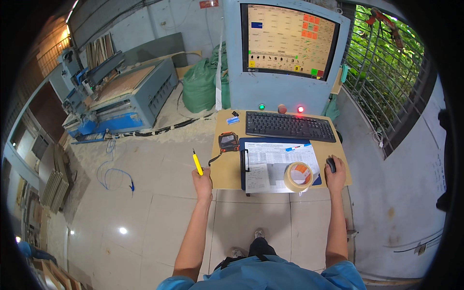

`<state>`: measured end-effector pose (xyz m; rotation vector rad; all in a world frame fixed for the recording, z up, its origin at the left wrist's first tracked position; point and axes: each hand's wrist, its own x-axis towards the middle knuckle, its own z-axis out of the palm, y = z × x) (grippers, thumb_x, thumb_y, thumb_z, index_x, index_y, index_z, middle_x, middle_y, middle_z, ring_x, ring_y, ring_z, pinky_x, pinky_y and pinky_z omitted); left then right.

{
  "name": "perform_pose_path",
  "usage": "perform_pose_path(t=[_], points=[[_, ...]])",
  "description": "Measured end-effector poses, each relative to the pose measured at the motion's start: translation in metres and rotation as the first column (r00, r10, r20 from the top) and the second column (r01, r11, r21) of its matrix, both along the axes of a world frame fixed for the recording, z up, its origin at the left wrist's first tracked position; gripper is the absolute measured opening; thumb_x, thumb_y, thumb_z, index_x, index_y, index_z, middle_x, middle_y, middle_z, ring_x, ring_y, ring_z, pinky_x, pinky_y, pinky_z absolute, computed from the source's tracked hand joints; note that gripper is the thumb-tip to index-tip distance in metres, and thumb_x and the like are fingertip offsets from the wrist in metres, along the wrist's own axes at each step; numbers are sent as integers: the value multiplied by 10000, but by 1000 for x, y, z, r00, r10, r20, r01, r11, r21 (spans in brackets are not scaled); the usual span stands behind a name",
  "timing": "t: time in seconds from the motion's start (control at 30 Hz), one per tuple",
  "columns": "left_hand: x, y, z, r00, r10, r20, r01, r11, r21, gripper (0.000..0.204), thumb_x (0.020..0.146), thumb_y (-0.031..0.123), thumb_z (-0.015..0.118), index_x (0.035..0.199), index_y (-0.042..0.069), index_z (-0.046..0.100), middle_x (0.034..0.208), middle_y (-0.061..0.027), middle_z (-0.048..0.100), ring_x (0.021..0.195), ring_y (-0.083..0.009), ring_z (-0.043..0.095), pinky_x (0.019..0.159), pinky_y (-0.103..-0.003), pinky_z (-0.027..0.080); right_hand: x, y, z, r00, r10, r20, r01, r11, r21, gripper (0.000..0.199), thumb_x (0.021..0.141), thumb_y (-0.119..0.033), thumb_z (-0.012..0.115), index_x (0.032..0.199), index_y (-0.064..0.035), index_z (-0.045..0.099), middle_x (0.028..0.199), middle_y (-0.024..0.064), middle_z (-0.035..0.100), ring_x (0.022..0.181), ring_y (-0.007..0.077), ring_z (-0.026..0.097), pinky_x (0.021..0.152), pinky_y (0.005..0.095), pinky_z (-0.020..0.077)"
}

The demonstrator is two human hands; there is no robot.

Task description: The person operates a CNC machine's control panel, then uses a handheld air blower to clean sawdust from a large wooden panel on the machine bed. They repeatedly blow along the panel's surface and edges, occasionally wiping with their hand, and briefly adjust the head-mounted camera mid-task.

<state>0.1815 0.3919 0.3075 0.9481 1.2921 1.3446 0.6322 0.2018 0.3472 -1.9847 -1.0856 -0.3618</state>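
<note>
At the desk's left edge, the left hand has its fingers curled shut around the lower end of one yellow tool, whose dark tip points up and slightly left. On the desk, to the right of that hand, lie one tape measure and, behind it, one small blue item. Next comes one clipboard bearing papers; their exact number cannot be told. One marker and one tape roll lie on them, the roll flat and nearer the front edge. Behind the clipboard is one keyboard, with three buttons behind that, one green and two red. At far right, the right hand bends its fingers over one mouse, gripping it lightly.
</note>
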Motion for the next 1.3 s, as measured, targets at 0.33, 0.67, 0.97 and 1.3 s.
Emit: perform_pose_path(t=[0.33,0.67,0.97,1.3], points=[[13,-3,10,946,103,-306,-102,995,19,380,949,353,713,990,19,537,780,-32,551,699,-141,528,632,-322,469,15,6,-11,998,65,-11,-65,997,-40,468,900,-141,679,1358,-80,603,1301,189,612,1205,364,594,1033,429,461],[13,-2,1,980,73,-185,-79,997,-26,460,918,438,722,1002,26,536,772,-109,623,696,-207,598,661,-361,495,10,3,-10,998,66,7,-66,997,-49,450,927,-176,658,1366,-93,605,1331,200,589,1207,385,582,1037,440,454],[13,-5,2,984,80,-158,-82,997,-7,456,923,425,728,968,17,529,750,-87,598,674,-181,568,636,-355,486,4,3,-7,999,40,-9,-40,998,-53,436,936,-188,656,1362,-103,607,1325,190,597,1207,379,585,1036,434,453],[15,-7,9,994,93,-56,-92,995,28,342,958,313,723,921,59,497,742,6,512,618,-74,451,540,-256,404,3,2,-4,998,61,-1,-61,997,-41,434,940,-198,663,1356,-89,606,1319,181,602,1198,373,591,1018,426,463]])
